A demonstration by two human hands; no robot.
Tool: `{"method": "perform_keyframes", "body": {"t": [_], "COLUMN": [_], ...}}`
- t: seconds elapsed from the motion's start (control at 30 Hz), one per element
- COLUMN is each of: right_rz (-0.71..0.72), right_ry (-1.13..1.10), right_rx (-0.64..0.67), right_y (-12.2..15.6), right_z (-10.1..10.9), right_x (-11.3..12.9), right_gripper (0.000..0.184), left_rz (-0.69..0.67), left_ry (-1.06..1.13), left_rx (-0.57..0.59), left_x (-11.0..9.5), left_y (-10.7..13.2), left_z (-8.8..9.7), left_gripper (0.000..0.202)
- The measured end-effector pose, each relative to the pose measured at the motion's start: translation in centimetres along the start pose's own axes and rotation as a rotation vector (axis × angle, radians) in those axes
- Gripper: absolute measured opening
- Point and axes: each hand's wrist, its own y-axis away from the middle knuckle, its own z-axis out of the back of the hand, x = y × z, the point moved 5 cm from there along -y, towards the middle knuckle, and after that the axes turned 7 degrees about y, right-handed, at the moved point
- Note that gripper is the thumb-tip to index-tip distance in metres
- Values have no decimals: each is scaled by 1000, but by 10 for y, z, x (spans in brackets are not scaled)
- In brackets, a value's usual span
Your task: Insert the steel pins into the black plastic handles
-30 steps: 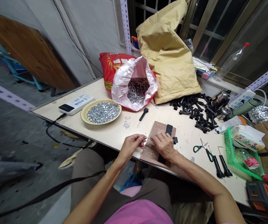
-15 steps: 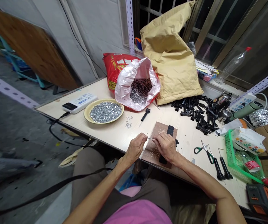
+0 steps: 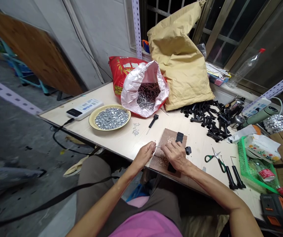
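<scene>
Site type: small assembly workshop. Indicators, clocked from the brown board on the bench: dish of small metal pieces at 10, sack of metal pins at 12, heaped black parts at 2 o'clock.

A pale grey wall rises behind the light wooden table. At the upper right, a metal-framed window shows dark glass and bars. Perforated lilac posts flank the tabletop. On the left, a brown board slants beside a light-blue stand on grey, dark-spotted floor.
</scene>
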Motion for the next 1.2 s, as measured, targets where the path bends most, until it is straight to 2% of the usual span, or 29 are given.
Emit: {"method": "perform_keyframes", "body": {"t": [0.07,0.13,0.23,0.3,0.4,0.47,0.53,0.67,0.77,0.87,1.07,1.2], "right_rz": [-116,-250,-363,-360,-270,-213,-194,-182,-130,-133,-183,-228], "right_ry": [-125,-362,-646,-610,-320,-160,-115,-181,-122,-102,-397,-407], "right_rx": [41,151,311,265,114,85,101,112,70,90,119,76], "right_y": [1,3,7,7,6,6,6,5,4,6,4,14], "right_z": [-4,-13,-25,-22,-10,-7,-7,-8,-7,-9,-2,4], "right_x": [-5,-9,-10,-10,-8,-4,-3,-4,-2,-2,-4,-16], "right_gripper": [34,36,40,32,20,22,26,21,22,26,15,16], "left_rz": [-69,-125,-114,-84,-67,-74,-81,-43,-2,5,12,-44], "left_ry": [-69,-128,-93,-22,44,47,44,82,114,121,114,-26], "left_rx": [-49,-72,-43,-7,40,56,61,80,111,120,116,98], "left_x": [-4,-8,-9,-7,-4,-3,-3,-2,-2,-4,-4,1], "left_y": [0,0,-1,-2,-3,-3,-3,-3,-2,-1,-2,-4], "left_z": [2,2,-1,-4,-9,-10,-9,-8,-8,-9,-7,-5], "left_gripper": [46,44,44,44,46,48,49,51,53,54,53,48]}}
